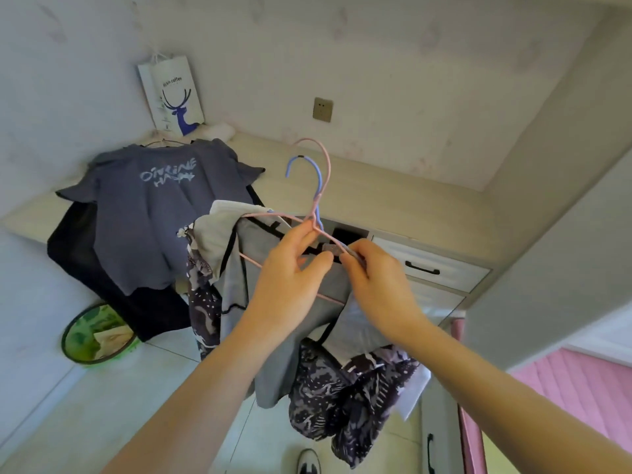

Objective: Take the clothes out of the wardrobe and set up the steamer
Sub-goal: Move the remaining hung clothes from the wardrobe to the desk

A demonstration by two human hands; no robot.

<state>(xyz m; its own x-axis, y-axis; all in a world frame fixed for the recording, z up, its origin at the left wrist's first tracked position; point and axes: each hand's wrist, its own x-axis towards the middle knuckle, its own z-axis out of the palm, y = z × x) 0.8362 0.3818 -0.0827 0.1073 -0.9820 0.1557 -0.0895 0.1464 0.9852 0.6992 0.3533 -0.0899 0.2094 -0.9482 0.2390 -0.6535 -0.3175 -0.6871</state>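
- The pink hanger (319,186) was pinched at its neck by the left hand (290,271); the right hand (376,278) was pinched on its arm.
- Grey garments (273,336) were draped below both hands, hems partly hidden.
- Open floor (85,405) was seen left of them.

Matt grey cloth t-shirt (150,213), smooth coated pink hanger (321,159), glossy paper bag (172,94), pale wood-look counter (393,186)

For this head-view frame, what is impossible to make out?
- Steamer and wardrobe: neither is in view.
- Pink hanger and blue hanger: lower bars covered by the left hand, the right hand and the grey garment.
- Black garment: mostly hidden behind the blue-grey T-shirt.
- Paper bag: small print unreadable.
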